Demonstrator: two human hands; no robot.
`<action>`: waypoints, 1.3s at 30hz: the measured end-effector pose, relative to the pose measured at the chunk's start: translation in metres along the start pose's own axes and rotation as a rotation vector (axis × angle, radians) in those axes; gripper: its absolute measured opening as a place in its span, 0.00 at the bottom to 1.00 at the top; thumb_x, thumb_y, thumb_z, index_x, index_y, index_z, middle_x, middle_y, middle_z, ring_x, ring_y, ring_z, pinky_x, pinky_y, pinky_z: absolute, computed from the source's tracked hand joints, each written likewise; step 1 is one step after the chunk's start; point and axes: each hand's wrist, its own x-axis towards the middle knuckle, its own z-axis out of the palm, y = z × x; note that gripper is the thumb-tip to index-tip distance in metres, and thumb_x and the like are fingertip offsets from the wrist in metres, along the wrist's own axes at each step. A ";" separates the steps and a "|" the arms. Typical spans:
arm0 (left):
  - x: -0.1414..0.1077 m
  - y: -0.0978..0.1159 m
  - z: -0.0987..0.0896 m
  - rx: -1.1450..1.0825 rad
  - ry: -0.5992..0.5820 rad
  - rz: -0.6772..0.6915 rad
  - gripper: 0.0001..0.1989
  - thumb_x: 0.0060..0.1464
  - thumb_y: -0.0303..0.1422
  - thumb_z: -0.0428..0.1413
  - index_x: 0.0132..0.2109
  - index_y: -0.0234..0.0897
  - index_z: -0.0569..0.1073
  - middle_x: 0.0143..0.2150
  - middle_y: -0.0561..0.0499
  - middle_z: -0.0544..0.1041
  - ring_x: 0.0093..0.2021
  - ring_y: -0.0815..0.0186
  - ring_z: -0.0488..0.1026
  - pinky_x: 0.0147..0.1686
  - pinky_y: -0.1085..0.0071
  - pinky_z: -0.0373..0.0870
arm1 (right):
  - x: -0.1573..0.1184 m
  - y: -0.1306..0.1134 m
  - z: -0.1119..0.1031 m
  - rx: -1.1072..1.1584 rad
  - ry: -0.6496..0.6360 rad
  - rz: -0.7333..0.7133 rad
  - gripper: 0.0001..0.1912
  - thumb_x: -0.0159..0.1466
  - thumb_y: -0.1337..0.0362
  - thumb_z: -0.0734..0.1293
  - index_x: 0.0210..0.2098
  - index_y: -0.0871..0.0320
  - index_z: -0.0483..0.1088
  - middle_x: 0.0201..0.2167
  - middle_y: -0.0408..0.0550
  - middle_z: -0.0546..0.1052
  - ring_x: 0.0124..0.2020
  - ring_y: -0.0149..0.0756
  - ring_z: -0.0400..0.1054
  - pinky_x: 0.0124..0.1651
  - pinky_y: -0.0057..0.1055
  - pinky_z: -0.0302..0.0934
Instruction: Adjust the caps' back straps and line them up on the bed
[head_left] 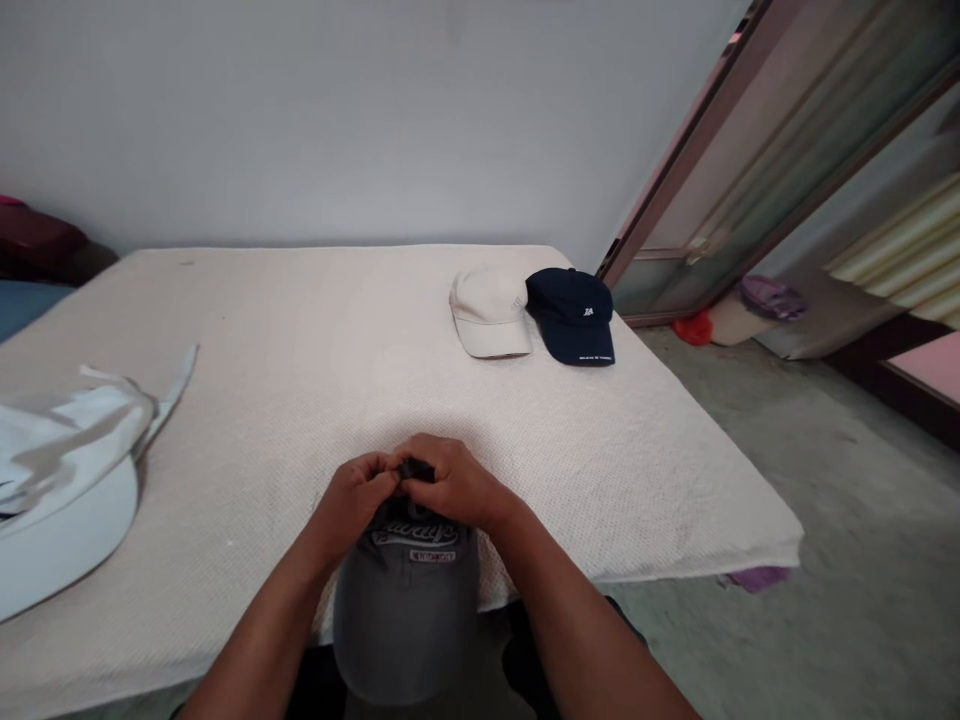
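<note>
A dark grey baseball cap (409,615) with lettering across its front lies at the near edge of the table, brim toward me. My left hand (365,492) pinches its far end, fingertips closed. Right beside it, my right hand (448,482) is closed on the same end of the cap, and the two hands' fingertips meet over a dark part there. What exactly lies between the fingertips is mostly hidden. Farther back, a beige cap (489,312) sits touching a navy cap (574,315) with small white lettering.
A pale textured cover (300,350) spreads over the table. At the left edge of view lies a white hat (71,480) with a wide brim and loose ties. A grey wall (337,120) stands behind, and a framed glass door (742,150) is at the right.
</note>
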 end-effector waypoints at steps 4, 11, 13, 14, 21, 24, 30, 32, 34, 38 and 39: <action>-0.001 -0.003 0.000 0.013 -0.002 0.024 0.04 0.44 0.31 0.53 0.26 0.36 0.68 0.20 0.56 0.68 0.23 0.68 0.64 0.25 0.72 0.59 | 0.000 -0.001 0.000 -0.005 0.009 -0.008 0.14 0.54 0.73 0.64 0.40 0.56 0.70 0.37 0.45 0.75 0.40 0.33 0.68 0.45 0.30 0.59; 0.001 -0.007 0.000 0.021 0.047 0.043 0.05 0.44 0.31 0.52 0.24 0.36 0.67 0.17 0.59 0.63 0.19 0.72 0.58 0.20 0.74 0.52 | 0.000 -0.003 0.000 0.013 0.015 0.036 0.14 0.53 0.73 0.65 0.39 0.55 0.71 0.36 0.44 0.75 0.39 0.33 0.68 0.44 0.30 0.59; 0.002 -0.006 -0.001 -0.023 0.043 0.040 0.05 0.44 0.31 0.53 0.24 0.36 0.66 0.18 0.59 0.64 0.20 0.72 0.60 0.21 0.75 0.54 | 0.000 -0.003 -0.001 0.025 0.029 0.051 0.14 0.54 0.73 0.65 0.39 0.55 0.71 0.36 0.44 0.75 0.39 0.33 0.68 0.44 0.30 0.59; 0.002 -0.006 -0.002 -0.051 0.037 0.038 0.05 0.44 0.31 0.54 0.24 0.36 0.66 0.19 0.58 0.65 0.21 0.71 0.63 0.21 0.75 0.56 | 0.000 -0.003 -0.002 0.033 0.038 0.059 0.14 0.54 0.72 0.65 0.39 0.56 0.71 0.36 0.44 0.75 0.39 0.33 0.68 0.44 0.30 0.59; -0.001 -0.002 -0.005 -0.209 0.040 0.102 0.08 0.51 0.37 0.54 0.30 0.37 0.70 0.28 0.56 0.70 0.26 0.70 0.67 0.25 0.73 0.66 | -0.001 -0.002 -0.008 0.160 0.053 0.123 0.12 0.55 0.73 0.64 0.39 0.57 0.71 0.35 0.43 0.74 0.37 0.32 0.67 0.41 0.29 0.60; -0.002 0.001 -0.001 -0.072 0.010 0.149 0.12 0.53 0.42 0.52 0.34 0.37 0.72 0.29 0.53 0.71 0.28 0.67 0.68 0.23 0.73 0.67 | -0.002 -0.002 -0.009 0.172 0.061 0.122 0.13 0.55 0.72 0.65 0.39 0.57 0.71 0.35 0.43 0.74 0.37 0.32 0.67 0.42 0.30 0.60; -0.002 0.002 -0.001 -0.098 -0.014 0.059 0.12 0.49 0.41 0.57 0.28 0.35 0.72 0.21 0.57 0.67 0.21 0.72 0.62 0.20 0.77 0.60 | -0.004 0.000 -0.012 0.224 0.072 0.135 0.13 0.54 0.71 0.66 0.40 0.56 0.70 0.33 0.42 0.72 0.34 0.30 0.65 0.40 0.28 0.60; -0.003 0.003 -0.003 -0.247 -0.002 0.024 0.13 0.50 0.41 0.57 0.27 0.35 0.71 0.21 0.57 0.66 0.20 0.74 0.60 0.18 0.78 0.58 | -0.005 0.002 -0.015 0.258 0.087 0.164 0.14 0.54 0.70 0.66 0.41 0.56 0.70 0.31 0.41 0.70 0.32 0.29 0.64 0.37 0.27 0.59; -0.003 0.004 -0.006 -0.366 -0.008 0.028 0.14 0.51 0.40 0.57 0.26 0.34 0.70 0.21 0.56 0.67 0.19 0.74 0.59 0.17 0.78 0.57 | -0.006 0.004 -0.017 0.273 0.122 0.195 0.14 0.55 0.70 0.66 0.41 0.56 0.70 0.29 0.41 0.69 0.30 0.28 0.62 0.35 0.26 0.58; -0.001 0.007 -0.010 -0.508 0.017 0.060 0.12 0.50 0.38 0.58 0.26 0.33 0.71 0.21 0.56 0.66 0.18 0.75 0.56 0.14 0.80 0.53 | -0.006 0.009 -0.018 0.305 0.229 0.253 0.11 0.55 0.69 0.66 0.39 0.57 0.70 0.27 0.41 0.68 0.27 0.28 0.61 0.31 0.26 0.57; 0.000 0.007 -0.011 -0.519 0.023 0.063 0.12 0.49 0.37 0.58 0.26 0.33 0.71 0.20 0.56 0.66 0.18 0.76 0.56 0.13 0.80 0.52 | -0.005 0.010 -0.018 0.327 0.254 0.265 0.10 0.54 0.69 0.66 0.38 0.57 0.70 0.26 0.40 0.68 0.26 0.27 0.60 0.30 0.26 0.56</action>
